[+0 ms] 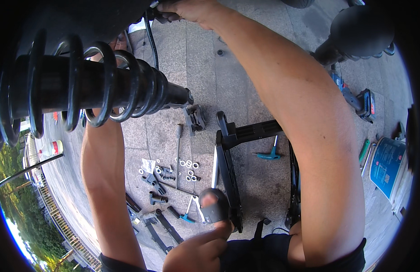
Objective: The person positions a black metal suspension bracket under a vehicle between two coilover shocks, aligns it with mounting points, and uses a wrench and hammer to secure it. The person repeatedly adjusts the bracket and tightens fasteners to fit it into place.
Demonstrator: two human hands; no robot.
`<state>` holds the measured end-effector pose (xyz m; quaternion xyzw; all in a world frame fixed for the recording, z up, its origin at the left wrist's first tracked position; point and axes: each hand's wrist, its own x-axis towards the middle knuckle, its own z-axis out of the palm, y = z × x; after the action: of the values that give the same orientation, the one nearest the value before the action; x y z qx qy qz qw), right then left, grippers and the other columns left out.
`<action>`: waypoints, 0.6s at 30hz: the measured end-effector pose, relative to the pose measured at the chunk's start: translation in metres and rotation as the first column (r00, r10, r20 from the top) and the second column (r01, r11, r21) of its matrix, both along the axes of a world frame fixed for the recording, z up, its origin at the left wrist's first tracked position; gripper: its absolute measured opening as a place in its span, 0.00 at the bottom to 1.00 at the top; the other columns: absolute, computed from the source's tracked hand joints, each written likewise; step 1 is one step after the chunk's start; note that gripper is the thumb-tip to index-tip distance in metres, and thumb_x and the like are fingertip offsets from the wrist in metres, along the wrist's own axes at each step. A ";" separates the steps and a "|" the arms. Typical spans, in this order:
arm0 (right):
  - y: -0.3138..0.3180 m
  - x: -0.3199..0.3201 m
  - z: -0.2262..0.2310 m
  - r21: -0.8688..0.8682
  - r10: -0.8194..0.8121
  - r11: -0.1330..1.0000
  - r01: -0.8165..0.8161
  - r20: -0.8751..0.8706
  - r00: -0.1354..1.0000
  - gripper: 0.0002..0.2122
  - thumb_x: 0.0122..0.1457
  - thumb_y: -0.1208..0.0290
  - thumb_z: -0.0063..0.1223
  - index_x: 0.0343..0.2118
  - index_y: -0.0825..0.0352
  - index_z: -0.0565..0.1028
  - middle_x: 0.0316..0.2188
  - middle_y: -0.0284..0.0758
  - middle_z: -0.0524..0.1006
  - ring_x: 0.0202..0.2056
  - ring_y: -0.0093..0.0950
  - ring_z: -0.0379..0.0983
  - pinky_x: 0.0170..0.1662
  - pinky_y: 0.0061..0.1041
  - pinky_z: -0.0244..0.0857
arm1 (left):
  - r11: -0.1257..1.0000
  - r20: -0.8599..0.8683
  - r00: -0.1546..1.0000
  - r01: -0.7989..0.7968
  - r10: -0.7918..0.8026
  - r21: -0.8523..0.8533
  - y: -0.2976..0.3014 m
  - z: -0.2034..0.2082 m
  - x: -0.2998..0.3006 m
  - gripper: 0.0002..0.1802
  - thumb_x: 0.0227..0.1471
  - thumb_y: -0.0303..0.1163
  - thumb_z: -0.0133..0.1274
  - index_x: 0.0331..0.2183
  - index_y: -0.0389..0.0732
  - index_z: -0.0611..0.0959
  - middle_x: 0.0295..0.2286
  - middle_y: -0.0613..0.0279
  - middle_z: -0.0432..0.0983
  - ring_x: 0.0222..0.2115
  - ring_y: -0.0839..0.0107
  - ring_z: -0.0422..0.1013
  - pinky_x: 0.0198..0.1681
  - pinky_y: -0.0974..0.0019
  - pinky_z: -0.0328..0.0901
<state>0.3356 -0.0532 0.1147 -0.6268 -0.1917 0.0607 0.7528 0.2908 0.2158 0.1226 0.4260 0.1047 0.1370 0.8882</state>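
Your right hand (182,9) is touching a black part (166,17) at twelve o'clock, your left hand (121,44) partly hiding behind the spring (75,81) at ten, both grips unclear.

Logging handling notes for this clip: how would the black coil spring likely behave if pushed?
The coil spring looks thick-wired, so probably stiff. Its shiny finish may feel slippery. Circling a dark tube, it seems unlikely to roll away alone.

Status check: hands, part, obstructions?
Right hand at dark part up top, grip unclear. Left hand mostly hidden behind coil spring. Coil spring and right arm block much of the view.
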 end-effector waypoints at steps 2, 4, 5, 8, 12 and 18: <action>-0.003 0.000 0.000 0.024 0.030 0.999 -0.029 -0.038 0.999 0.10 0.57 0.74 0.59 0.42 0.66 0.79 0.27 0.31 0.79 0.23 0.19 0.69 0.25 0.23 0.64 | 0.734 0.132 0.991 -0.079 -0.015 0.675 0.005 -0.008 0.001 0.14 0.53 0.25 0.58 0.42 0.30 0.78 0.41 0.46 0.78 0.44 0.52 0.76 0.44 0.50 0.76; -0.004 -0.002 0.001 0.024 0.028 0.999 -0.027 -0.054 0.998 0.10 0.57 0.75 0.58 0.42 0.66 0.79 0.27 0.31 0.79 0.23 0.19 0.69 0.25 0.22 0.64 | 0.741 0.128 0.992 -0.074 -0.016 0.668 0.010 -0.010 0.003 0.14 0.53 0.25 0.58 0.42 0.30 0.78 0.41 0.46 0.78 0.44 0.52 0.76 0.44 0.50 0.76; -0.005 -0.003 0.002 0.037 0.029 0.999 -0.027 -0.058 0.998 0.10 0.58 0.75 0.58 0.43 0.67 0.79 0.27 0.31 0.79 0.23 0.19 0.69 0.25 0.22 0.64 | 0.938 0.059 0.998 -0.022 0.002 0.345 0.012 -0.010 0.005 0.14 0.53 0.25 0.58 0.41 0.30 0.78 0.41 0.46 0.78 0.43 0.52 0.76 0.45 0.50 0.76; -0.004 -0.003 0.002 0.057 0.027 0.998 -0.024 -0.060 0.998 0.10 0.58 0.75 0.57 0.44 0.67 0.79 0.28 0.31 0.79 0.23 0.19 0.69 0.25 0.22 0.64 | 0.685 0.154 0.987 -0.088 -0.036 0.723 0.008 -0.013 -0.001 0.14 0.53 0.26 0.57 0.41 0.30 0.78 0.41 0.45 0.78 0.44 0.52 0.76 0.46 0.50 0.75; 0.000 0.001 -0.002 0.046 -0.012 0.999 0.013 -0.008 1.000 0.11 0.58 0.75 0.57 0.44 0.67 0.79 0.31 0.31 0.80 0.26 0.20 0.70 0.29 0.21 0.65 | 0.906 0.152 0.976 0.079 -0.155 0.415 0.000 -0.007 -0.012 0.14 0.53 0.26 0.57 0.41 0.30 0.77 0.42 0.45 0.78 0.45 0.52 0.75 0.46 0.50 0.75; 0.001 0.005 -0.005 0.112 0.056 0.993 -0.049 -0.060 0.997 0.12 0.57 0.77 0.58 0.45 0.67 0.78 0.35 0.32 0.80 0.31 0.21 0.73 0.34 0.22 0.68 | 0.385 0.265 0.942 -0.171 -0.207 0.907 0.008 -0.018 -0.005 0.14 0.54 0.26 0.57 0.42 0.29 0.77 0.42 0.45 0.78 0.44 0.53 0.75 0.46 0.51 0.75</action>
<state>0.3401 -0.0520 0.1095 -0.5769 -0.1873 0.0895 0.7900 0.2857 0.2237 0.1046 0.8173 -0.1466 0.2324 0.5065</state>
